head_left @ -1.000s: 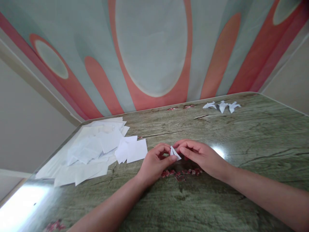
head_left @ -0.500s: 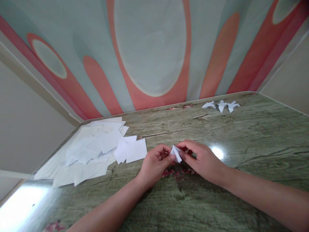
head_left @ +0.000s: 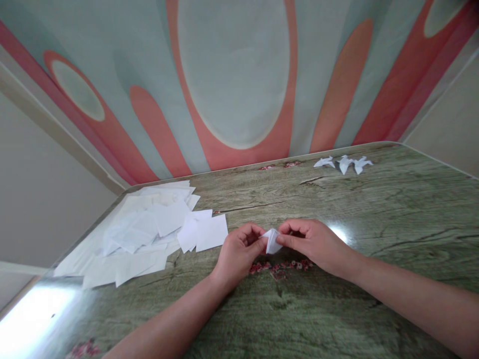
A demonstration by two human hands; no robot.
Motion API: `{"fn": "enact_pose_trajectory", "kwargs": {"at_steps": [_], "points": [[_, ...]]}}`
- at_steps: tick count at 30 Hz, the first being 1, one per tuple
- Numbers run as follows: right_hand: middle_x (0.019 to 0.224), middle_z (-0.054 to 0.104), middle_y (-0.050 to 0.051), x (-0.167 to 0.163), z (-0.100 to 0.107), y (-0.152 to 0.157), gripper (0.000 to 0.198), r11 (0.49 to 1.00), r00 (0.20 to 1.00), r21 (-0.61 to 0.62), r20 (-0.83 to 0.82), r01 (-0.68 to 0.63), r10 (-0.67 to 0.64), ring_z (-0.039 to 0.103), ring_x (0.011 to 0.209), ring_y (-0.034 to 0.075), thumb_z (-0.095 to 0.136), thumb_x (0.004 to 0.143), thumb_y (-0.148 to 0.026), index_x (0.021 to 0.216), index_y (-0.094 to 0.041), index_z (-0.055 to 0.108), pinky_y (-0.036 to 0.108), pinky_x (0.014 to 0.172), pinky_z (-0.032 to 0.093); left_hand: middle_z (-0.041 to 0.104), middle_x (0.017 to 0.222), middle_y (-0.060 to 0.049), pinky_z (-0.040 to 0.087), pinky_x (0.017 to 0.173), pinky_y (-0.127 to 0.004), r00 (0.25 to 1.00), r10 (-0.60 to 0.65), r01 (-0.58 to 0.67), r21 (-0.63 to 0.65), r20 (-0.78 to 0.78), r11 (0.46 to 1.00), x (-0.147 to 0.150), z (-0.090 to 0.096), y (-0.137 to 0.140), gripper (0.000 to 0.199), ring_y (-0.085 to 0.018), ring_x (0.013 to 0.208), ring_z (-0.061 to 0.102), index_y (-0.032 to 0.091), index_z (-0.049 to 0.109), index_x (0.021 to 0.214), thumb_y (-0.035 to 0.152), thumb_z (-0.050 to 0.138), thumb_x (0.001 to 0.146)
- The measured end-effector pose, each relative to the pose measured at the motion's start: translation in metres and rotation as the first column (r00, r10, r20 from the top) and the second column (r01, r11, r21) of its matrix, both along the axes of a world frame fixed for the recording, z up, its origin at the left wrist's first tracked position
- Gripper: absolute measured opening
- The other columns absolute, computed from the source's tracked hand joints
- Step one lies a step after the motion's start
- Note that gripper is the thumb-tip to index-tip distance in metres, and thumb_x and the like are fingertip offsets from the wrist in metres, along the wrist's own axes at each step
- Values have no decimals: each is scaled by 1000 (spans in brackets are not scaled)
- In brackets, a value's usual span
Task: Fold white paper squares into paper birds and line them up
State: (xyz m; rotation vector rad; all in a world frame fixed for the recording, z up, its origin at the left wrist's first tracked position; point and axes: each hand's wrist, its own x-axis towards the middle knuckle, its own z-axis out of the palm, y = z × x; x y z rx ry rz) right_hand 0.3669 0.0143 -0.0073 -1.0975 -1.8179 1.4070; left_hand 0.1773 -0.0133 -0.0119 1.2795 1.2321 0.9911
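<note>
Between my two hands is a small piece of folded white paper, held just above the tabletop. My left hand pinches its left side between thumb and fingers. On the other side, my right hand grips the paper's right edge, thumb toward me. The fingertips cover part of the folds. To the left of my left hand lie a few square white paper sheets. Three folded paper birds sit together at the far right of the table.
A large spread pile of white paper covers the table's left side. The wood-patterned table has printed red flowers and shiny light reflections. Behind its far edge stands a wall covering with coral and grey-green shapes.
The folded paper has turned in my fingers and now shows a broader, flatter face. My right hand has shifted slightly to the right; my left hand stays nearly in place.
</note>
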Motion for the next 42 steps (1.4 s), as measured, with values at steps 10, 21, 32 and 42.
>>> {"fn": "enact_pose_trajectory", "kwargs": {"at_steps": [10, 21, 32, 42], "points": [[60, 51, -5, 6, -14, 12, 28, 993, 987, 14, 105, 120, -121, 43, 54, 11, 62, 80, -45, 70, -20, 57, 24, 51, 29, 69, 63, -3, 46, 59, -21, 960, 218, -218, -17, 176, 976, -11, -1, 10, 22, -12, 57, 60, 14, 56, 76, 32, 69, 79], [111, 59, 7, 5, -7, 0, 12, 724, 991, 689, 67, 41, -119, 52, 109, 23, 64, 84, -27, 96, -24, 63, 39, 95, 41, 69, 64, -3, 47, 62, -23, 985, 170, -169, 35, -14, 985, -7, 0, 5, 26, -13, 61, 61, 14, 59, 74, 36, 71, 77], [106, 59, 6, 9, -13, 9, 9, 804, 982, 588, 87, 85, -168, 54, 104, 20, 57, 90, -24, 84, -21, 64, 38, 93, 41, 61, 91, 0, 48, 67, -23, 998, 59, -62, 168, 22, 984, -8, -3, 5, 47, -14, 80, 63, 24, 48, 117, 20, 71, 76], [99, 63, 6, 10, -13, 9, 6, 713, 992, 701, 105, -20, -76, 53, 104, 21, 59, 88, -20, 94, -21, 60, 38, 93, 43, 60, 106, -6, 46, 77, -26, 921, -15, 147, 312, -388, 939, -16, 8, 6, 9, -17, 98, 57, 16, 61, 77, 14, 70, 75]]}}
